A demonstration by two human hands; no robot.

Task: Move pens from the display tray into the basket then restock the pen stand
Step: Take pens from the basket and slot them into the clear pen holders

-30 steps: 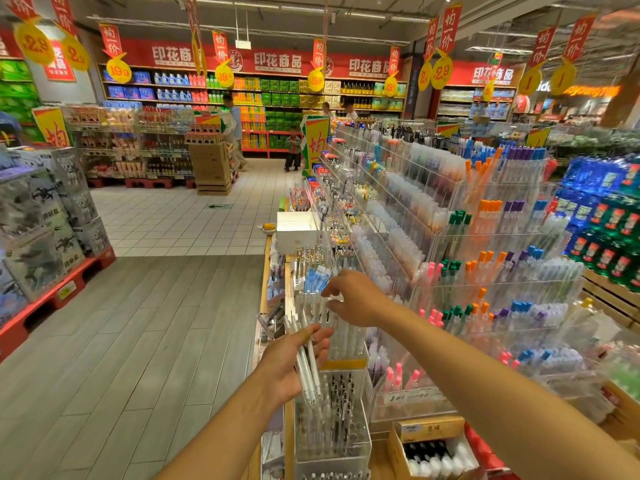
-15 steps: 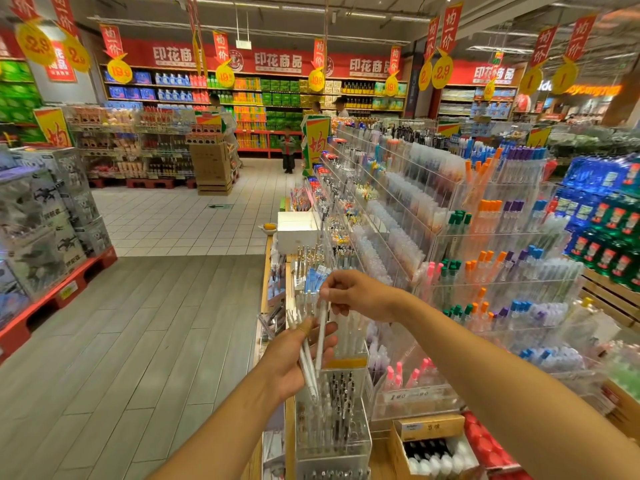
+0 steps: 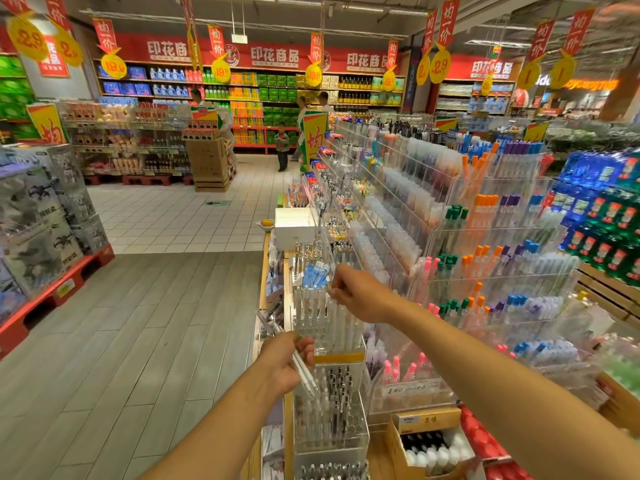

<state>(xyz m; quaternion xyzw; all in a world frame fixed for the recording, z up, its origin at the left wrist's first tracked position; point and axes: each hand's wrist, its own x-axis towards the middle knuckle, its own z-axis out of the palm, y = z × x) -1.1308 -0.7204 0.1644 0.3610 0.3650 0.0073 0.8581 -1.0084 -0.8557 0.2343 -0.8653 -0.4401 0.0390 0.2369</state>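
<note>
Two hands working at a clear pen stand in a shop aisle.

The left hand reaches in from the near left, palm turned up, its fingers curled round a small bunch of white pens that slant from far left down to near right across the palm. The right hand stretches in from the near right and hovers above the clear pen stand, its fingers bunched at the tips; whether they pinch anything cannot be told. White pens stand upright in that compartment, just beside a yellow strip on its near edge. Nearer sits another clear box of dark-tipped pens. To the right rise clear tiers of markers with orange, green and purple caps. A cardboard box of bottles lies near right. Far off, a white box rests on the counter.
</note>
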